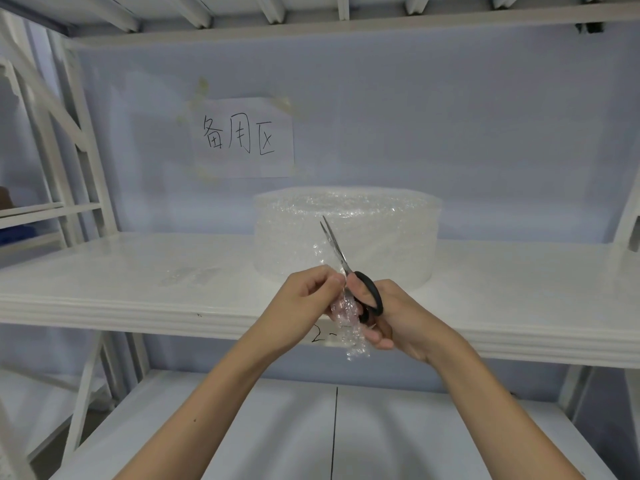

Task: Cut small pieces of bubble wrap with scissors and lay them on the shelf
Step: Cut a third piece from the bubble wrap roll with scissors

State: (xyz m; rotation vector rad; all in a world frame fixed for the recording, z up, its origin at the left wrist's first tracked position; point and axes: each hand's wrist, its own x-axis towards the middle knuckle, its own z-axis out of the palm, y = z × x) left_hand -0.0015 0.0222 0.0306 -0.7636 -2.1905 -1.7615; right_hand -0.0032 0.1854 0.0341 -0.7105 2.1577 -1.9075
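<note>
A big roll of clear bubble wrap [374, 220] stands on the white shelf [138, 306], behind my hands. My right hand [391, 317] grips black-handled scissors [349, 271]; their nearly closed blades point up and away in front of the roll. My left hand [308, 292] pinches a strip of bubble wrap [353, 341] that runs between both hands and hangs below the shelf edge. A small cut piece of bubble wrap [190, 275] lies flat on the shelf to the left.
A paper sign [244, 136] with handwritten characters is taped to the blue back wall. A lower white shelf [277, 427] lies under my arms. White rack posts [79, 140] rise at the left, and another shelf is overhead.
</note>
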